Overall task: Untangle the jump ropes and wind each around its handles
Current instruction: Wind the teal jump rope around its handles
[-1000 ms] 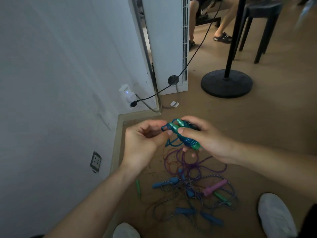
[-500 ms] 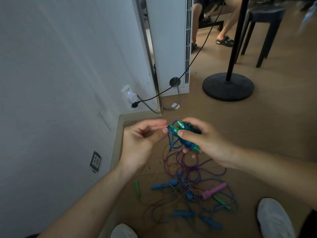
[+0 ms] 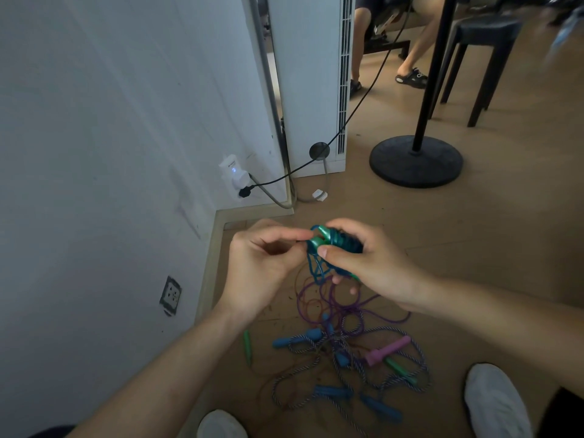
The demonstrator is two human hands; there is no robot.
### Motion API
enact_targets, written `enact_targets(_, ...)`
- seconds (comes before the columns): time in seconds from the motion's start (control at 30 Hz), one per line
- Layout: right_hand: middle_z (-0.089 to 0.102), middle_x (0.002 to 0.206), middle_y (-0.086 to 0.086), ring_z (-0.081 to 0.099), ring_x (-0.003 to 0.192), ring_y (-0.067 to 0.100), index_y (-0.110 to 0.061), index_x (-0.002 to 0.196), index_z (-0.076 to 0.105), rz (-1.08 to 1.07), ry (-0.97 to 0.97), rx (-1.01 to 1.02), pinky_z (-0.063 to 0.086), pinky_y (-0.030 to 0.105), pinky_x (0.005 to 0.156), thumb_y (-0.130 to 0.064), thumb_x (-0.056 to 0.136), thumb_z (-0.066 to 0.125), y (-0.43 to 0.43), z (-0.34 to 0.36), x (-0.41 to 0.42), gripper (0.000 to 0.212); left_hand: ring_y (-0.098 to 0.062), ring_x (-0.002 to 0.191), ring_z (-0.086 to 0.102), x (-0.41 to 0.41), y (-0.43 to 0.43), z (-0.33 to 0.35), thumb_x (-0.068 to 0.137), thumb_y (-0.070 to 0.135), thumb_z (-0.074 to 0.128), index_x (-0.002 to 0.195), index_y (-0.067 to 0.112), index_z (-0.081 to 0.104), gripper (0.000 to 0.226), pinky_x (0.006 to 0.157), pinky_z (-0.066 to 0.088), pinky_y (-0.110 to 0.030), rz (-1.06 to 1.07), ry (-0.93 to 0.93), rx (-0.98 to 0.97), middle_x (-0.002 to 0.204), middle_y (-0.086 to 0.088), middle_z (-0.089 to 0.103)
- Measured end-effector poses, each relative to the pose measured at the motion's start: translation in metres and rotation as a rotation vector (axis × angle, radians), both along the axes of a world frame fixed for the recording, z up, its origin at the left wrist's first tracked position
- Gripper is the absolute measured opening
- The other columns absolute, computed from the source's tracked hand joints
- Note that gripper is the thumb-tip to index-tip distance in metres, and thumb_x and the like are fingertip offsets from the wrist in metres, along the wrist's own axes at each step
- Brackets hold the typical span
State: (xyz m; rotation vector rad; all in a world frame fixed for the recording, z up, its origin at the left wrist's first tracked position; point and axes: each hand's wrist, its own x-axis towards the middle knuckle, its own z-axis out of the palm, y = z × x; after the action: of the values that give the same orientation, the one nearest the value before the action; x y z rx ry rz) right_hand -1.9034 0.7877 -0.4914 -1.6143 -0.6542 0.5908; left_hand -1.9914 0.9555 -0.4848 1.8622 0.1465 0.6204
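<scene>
My right hand (image 3: 368,263) grips a pair of green handles (image 3: 320,238) with blue rope (image 3: 343,241) wound around them. A few loose loops of that blue rope hang below the handles. My left hand (image 3: 262,267) pinches the blue rope at the handles' top end with thumb and forefinger. On the floor below lies a tangle of jump ropes (image 3: 344,352): a purple cord (image 3: 319,298), a striped rope with blue handles (image 3: 297,339), a pink handle (image 3: 387,350) and green handles (image 3: 247,344).
A white wall with a socket (image 3: 170,295) runs along the left. A white unit (image 3: 311,80) with a black cable stands ahead, a black stand base (image 3: 416,161) and stool to the right. My white shoes (image 3: 496,403) flank the pile. Another person's legs show at the top.
The loose blue loops under the handles have shortened. My left hand has shifted from beside the handles to pinching the rope at their top end.
</scene>
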Motion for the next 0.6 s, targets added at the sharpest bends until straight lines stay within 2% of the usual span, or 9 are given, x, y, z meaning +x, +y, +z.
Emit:
enact_targets(0.1,0.069,0.094,0.004,0.069,0.065,0.018,-0.028,0.117,0.063,0.020,0.010,-0.013,0.050,0.028,0.044,-0.023,0.094,0.065,-0.002,0.002,0.003,0.024,-0.020,0.075,0.069,0.002,0.002,0.000,0.082,-0.002,0.076,0.095,0.012,0.080,0.019,0.071,0.059,-0.040,-0.014,-0.018,0.111,0.090,-0.004,0.070)
enact_targets(0.2,0.068,0.084,-0.005,0.067,0.064,0.020,-0.027,0.115,0.065,0.057,0.024,-0.025,0.050,0.029,0.044,-0.022,0.095,0.064,-0.004,0.007,0.007,0.021,-0.018,0.076,0.070,0.003,0.005,0.002,0.084,0.003,0.077,0.095,0.016,0.080,0.017,0.070,0.059,-0.038,-0.027,-0.035,0.254,0.090,0.002,0.068)
enact_targets(0.33,0.069,0.093,-0.002,0.067,0.064,0.021,-0.028,0.113,0.066,0.088,0.067,-0.064,0.051,0.030,0.045,-0.023,0.095,0.064,-0.004,0.010,0.011,0.019,-0.009,0.075,0.067,0.002,0.015,0.004,0.091,0.020,0.075,0.091,0.017,0.071,0.005,0.065,0.058,-0.035,0.014,-0.076,0.665,0.087,0.009,0.065)
enact_targets(0.47,0.068,0.098,0.001,0.065,0.062,0.019,-0.025,0.111,0.067,0.100,0.105,-0.092,0.049,0.029,0.044,-0.023,0.095,0.063,-0.001,0.012,0.015,0.017,-0.020,0.072,0.063,0.004,0.014,0.004,0.099,0.026,0.060,0.098,0.016,0.068,0.013,0.054,0.053,-0.039,0.037,-0.070,0.930,0.093,0.004,0.060)
enact_targets(0.6,0.068,0.097,0.008,0.065,0.061,0.020,-0.022,0.111,0.066,0.117,0.138,-0.122,0.047,0.026,0.042,-0.023,0.095,0.063,0.001,0.015,0.023,0.016,-0.022,0.077,0.064,0.008,0.014,0.006,0.097,0.021,0.060,0.099,0.011,0.072,0.016,0.052,0.054,-0.038,0.048,-0.119,1.029,0.103,-0.002,0.062)
